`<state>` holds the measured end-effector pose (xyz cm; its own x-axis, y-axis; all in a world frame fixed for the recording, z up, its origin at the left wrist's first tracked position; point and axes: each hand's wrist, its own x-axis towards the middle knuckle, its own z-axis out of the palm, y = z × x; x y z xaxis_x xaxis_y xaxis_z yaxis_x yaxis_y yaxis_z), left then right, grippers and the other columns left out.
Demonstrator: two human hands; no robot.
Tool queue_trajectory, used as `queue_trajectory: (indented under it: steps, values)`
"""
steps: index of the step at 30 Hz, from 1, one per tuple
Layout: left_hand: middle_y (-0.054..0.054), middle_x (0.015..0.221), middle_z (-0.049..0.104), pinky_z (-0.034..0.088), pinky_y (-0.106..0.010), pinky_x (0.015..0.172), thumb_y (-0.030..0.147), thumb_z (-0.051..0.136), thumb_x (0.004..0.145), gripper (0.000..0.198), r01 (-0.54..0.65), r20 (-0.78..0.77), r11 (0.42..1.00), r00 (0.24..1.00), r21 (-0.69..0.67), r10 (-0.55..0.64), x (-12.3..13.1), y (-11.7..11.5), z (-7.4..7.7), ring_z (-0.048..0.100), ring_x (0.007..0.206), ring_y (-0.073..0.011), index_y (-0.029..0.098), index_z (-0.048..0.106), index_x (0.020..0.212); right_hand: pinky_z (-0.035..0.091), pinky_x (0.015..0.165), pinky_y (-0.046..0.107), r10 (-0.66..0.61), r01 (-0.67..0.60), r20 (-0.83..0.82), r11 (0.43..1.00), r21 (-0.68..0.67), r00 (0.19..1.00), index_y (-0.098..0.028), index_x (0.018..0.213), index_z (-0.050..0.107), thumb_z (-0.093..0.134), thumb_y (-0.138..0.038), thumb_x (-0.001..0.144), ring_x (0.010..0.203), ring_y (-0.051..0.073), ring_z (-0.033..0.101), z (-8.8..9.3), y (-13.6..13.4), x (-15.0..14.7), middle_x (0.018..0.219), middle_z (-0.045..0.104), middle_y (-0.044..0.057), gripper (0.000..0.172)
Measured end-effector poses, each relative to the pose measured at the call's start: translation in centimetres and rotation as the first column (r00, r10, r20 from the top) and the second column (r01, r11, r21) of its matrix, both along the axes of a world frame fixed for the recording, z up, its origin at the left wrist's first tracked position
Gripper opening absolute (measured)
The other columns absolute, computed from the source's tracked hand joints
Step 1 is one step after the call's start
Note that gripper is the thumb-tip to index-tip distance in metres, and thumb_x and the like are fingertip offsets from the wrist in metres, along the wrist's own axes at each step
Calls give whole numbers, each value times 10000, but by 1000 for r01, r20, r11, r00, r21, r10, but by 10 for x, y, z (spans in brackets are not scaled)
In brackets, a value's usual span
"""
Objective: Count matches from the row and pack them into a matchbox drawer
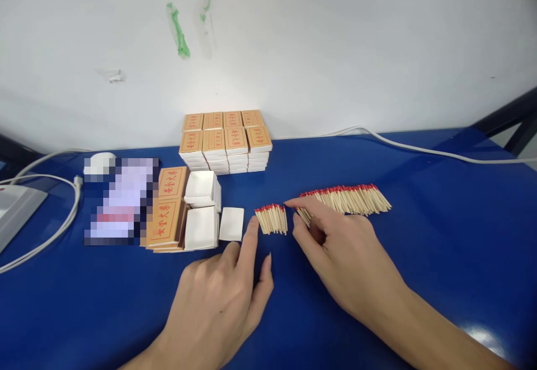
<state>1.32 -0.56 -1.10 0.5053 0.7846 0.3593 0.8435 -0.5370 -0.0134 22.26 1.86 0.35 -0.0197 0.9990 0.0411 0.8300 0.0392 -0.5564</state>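
A small group of red-tipped matches (pixel 272 220) lies on the blue table (pixel 268 292) between my two hands. My left hand (pixel 220 292) has its index finger stretched out at the left edge of this group, with the thumb apart and nothing held. On the other side, my right hand (pixel 338 247) reaches in with index finger and thumb spread, beside the group's right edge. Partly behind that hand runs a longer row of matches (pixel 356 199), heads pointing away from me. One white matchbox tray (pixel 231 224) lies just left of the small group.
Stacked white trays (pixel 201 229) and orange matchbox sleeves (pixel 164 222) stand at the left. Several closed matchboxes (pixel 225 141) are piled against the wall (pixel 319 51). A blurred-out phone (pixel 123 199), a white mouse (pixel 100 164) and white cables (pixel 419 149) also lie on the table.
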Motion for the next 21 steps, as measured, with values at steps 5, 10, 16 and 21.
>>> queue_trajectory:
  steps: [5,10,16,21]
  values:
    - [15,701,699,407,-351,396,297,482,1110,464,5,-1,1000,1000,-1,-5,0,1,0,628,415,-174,57,598,1491,406,587,323,15,-15,-4,1000,-3,1000,-294,1293,743,490,-350,1058,495,173,570,1,0,0,598,640,-70,350]
    - [15,703,702,413,-354,394,292,483,1109,458,10,4,1000,1000,-3,-10,1,1,0,634,421,-177,58,599,1486,374,560,314,29,-29,-21,999,16,999,-285,1221,750,486,-336,1072,463,161,537,2,-2,1,562,605,-78,308]
    - [11,704,711,415,-365,384,291,471,1109,457,2,-7,1000,1000,-2,-2,0,0,1,638,417,-188,63,596,1485,374,549,305,27,-26,-26,999,45,999,-274,1212,745,490,-315,1071,449,146,513,5,-4,2,563,599,-83,295]
    - [21,695,693,418,-351,399,297,484,1106,470,5,-12,1000,1000,-3,-5,0,1,0,643,433,-179,72,573,1509,366,529,295,12,-12,-9,999,47,1000,-285,1012,712,570,-299,1004,436,138,524,6,-6,4,503,540,-107,143]
